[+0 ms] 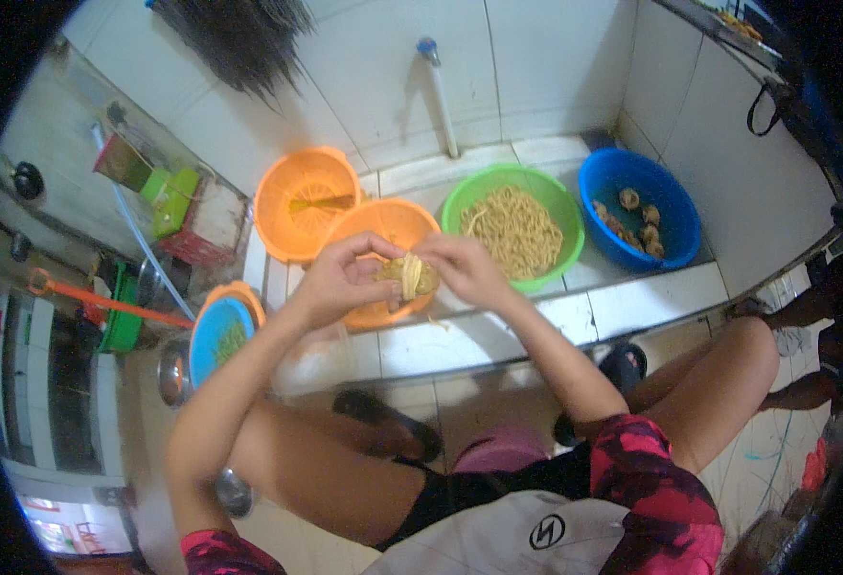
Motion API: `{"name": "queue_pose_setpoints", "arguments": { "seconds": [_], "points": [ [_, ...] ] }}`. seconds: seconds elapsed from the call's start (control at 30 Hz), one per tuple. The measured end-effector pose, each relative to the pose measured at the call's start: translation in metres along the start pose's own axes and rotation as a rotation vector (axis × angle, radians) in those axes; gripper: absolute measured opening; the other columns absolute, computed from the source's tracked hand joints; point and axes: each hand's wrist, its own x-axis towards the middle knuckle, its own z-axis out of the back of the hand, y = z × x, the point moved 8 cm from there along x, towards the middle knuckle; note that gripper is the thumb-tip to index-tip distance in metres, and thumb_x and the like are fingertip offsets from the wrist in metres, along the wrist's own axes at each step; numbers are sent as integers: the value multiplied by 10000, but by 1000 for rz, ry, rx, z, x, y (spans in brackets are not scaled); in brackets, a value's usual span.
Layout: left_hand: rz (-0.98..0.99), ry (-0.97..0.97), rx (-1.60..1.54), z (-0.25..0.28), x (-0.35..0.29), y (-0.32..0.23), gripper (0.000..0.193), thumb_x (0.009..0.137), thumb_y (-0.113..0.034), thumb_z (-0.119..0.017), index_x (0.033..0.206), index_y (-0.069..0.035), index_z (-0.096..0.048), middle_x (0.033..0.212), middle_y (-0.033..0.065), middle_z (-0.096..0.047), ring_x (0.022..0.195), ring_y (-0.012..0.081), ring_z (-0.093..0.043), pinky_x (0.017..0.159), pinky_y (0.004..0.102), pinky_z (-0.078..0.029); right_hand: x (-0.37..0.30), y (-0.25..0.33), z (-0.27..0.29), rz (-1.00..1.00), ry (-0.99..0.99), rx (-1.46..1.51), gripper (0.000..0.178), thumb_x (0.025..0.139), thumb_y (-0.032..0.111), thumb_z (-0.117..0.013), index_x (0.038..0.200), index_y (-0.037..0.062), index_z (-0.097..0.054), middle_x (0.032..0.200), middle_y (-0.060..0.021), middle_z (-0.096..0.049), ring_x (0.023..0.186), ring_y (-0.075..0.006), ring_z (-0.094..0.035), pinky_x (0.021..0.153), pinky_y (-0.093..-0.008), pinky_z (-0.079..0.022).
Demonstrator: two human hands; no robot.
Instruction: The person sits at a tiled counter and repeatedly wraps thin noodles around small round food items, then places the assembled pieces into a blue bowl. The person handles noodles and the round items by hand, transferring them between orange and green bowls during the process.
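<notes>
Above an orange basin (404, 222), my left hand (343, 280) holds a small yellowish bundle (421, 280) with pale strands wound around its middle. The fingers of my right hand (467, 271) pinch together at the bundle's upper right side; a strand between them is too small to make out surely. To the right, a green basin (573, 216) is heaped with long, pale, noodle-like strands (512, 233). Farther right, a blue basin (685, 196) contains several brownish bundles (629, 199) of similar size.
Another orange basin (283, 182), ribbed inside, stands at the back left. A light-blue bowl (209, 340) with green pieces sits left of my left forearm. A white pipe (441, 105) rises by the tiled wall. The white tiled ledge (536, 326) ends before my knees.
</notes>
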Motion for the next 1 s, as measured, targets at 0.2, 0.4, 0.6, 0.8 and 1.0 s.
{"name": "queue_pose_setpoints", "arguments": {
  "seconds": [0.2,0.4,0.6,0.8,1.0],
  "points": [
    [-126,-296,330,25,5,-16,303,808,-25,-726,1076,-9,-585,1052,66,-615,961,130,-618,808,274,-539,-6,21,-33,7,154,5,170,908,121,-570,997,-3,-643,889,-183,-644,828,-361,-633,749,-422,-500],
    [-113,-87,828,12,3,-13,267,786,-65,-722,1034,-40,-628,1005,31,-621,924,116,-615,784,260,-529,-1,42,-9,146,112,-209,123,883,112,-584,937,17,-639,869,-176,-624,816,-361,-625,725,-436,-501],
    [203,106,488,4,-8,8,339,774,12,-723,1088,-48,-612,1009,12,-601,916,95,-593,762,240,-518,0,15,10,128,60,-123,112,860,89,-581,943,33,-633,828,-179,-598,800,-362,-614,693,-434,-488],
    [-85,-71,127,12,2,-7,400,829,14,-683,1210,-14,-565,978,4,-600,940,74,-612,816,220,-528,-13,-7,-45,-92,373,-233,157,858,118,-569,972,35,-638,919,-199,-668,835,-382,-650,751,-466,-521],
    [-81,-186,693,30,2,-14,377,772,-14,-724,1138,-55,-646,1109,51,-604,1018,125,-599,889,275,-515,-5,36,-28,79,352,-271,118,874,113,-566,937,37,-631,855,-153,-631,822,-356,-628,724,-437,-502]
  ]
}}
